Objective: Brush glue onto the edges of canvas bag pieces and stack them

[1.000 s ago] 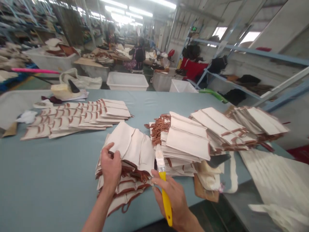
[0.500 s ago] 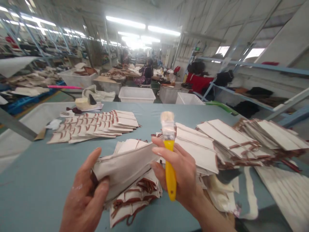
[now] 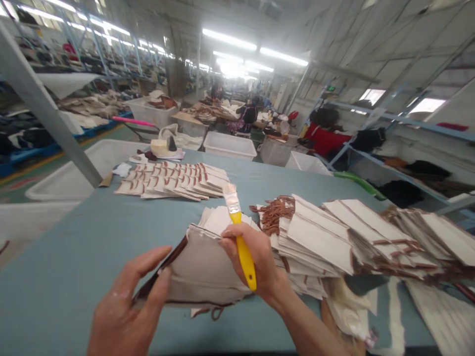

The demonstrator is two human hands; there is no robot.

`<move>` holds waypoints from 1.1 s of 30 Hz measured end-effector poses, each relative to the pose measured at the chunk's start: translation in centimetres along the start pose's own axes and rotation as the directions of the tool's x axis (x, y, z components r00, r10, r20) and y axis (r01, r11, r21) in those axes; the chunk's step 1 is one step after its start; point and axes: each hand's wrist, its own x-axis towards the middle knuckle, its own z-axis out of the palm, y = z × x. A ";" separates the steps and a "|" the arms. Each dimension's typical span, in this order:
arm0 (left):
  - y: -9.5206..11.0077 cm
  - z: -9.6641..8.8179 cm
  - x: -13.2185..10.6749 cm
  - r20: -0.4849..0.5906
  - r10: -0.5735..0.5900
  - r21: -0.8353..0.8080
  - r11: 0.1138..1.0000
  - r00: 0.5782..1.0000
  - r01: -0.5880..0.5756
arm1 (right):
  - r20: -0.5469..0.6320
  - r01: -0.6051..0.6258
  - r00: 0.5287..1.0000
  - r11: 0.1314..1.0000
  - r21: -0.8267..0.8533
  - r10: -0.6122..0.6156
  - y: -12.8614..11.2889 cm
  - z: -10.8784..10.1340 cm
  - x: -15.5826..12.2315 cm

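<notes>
A cream fabric piece with brown trim (image 3: 202, 269) is lifted above the blue-grey table (image 3: 74, 257). My left hand (image 3: 126, 306) pinches its left end between thumb and fingers. My right hand (image 3: 256, 262) grips its right end and also holds a yellow-handled brush (image 3: 239, 237), bristles pointing up and away. Under the lifted piece lies a small stack of the same pieces (image 3: 218, 220).
A long fanned stack of pieces (image 3: 356, 237) runs to the right; another fanned row (image 3: 174, 179) lies at the far left. White bins (image 3: 230, 145) stand beyond the table. A grey post (image 3: 44, 104) slants at left; shelving (image 3: 408, 128) at right. A person sits far back.
The top fabric piece has been lifted off the stack and turned flatter toward me, held in both hands. The brush has tilted left. The camera has tilted up.
</notes>
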 end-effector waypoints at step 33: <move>-3.2 -6.2 -4.3 0.166 0.408 -0.103 0.913 0.898 -0.395 | 0.210 -0.616 0.735 0.503 0.606 0.645 -9.3 3.2 -2.3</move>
